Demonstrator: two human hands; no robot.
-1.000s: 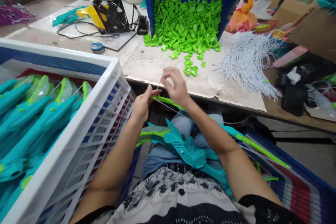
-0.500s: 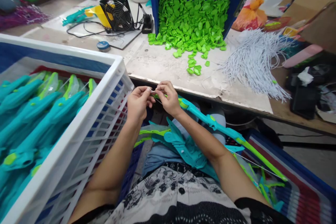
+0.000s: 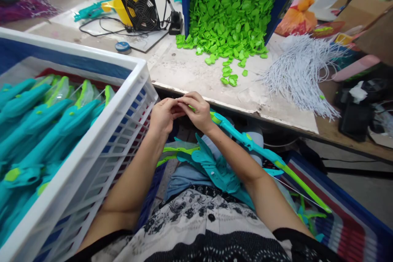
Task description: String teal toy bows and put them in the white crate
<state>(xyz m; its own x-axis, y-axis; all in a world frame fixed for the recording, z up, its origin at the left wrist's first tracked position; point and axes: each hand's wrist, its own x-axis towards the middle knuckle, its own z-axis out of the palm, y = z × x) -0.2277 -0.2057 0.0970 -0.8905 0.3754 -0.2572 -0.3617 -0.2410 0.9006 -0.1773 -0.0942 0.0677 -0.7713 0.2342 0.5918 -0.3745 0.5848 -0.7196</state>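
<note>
A long teal and lime-green toy bow (image 3: 238,134) slants across in front of me, with a white string (image 3: 302,193) along its right limb. At the bow's left end my right hand (image 3: 198,110) is closed, fingers pinched round the green tip. My left hand (image 3: 162,118) is closed too, its fingertips meeting those of the right. The string end between them, seen in its pinch a moment ago, is hidden by the fingers. Below my hands, more teal and green toy parts (image 3: 211,168) lie on my lap.
A white crate (image 3: 123,94) of teal toy bows stands at left. On the table (image 3: 196,75) are green plastic pieces (image 3: 230,24) spilling from a blue bin, a bundle of white cords (image 3: 301,69) and a fan (image 3: 140,10). A striped crate (image 3: 350,204) sits at lower right.
My hands have come together at the bow tip, fingertips now touching. The bit of white string that showed between them is covered. The view has shifted slightly.
</note>
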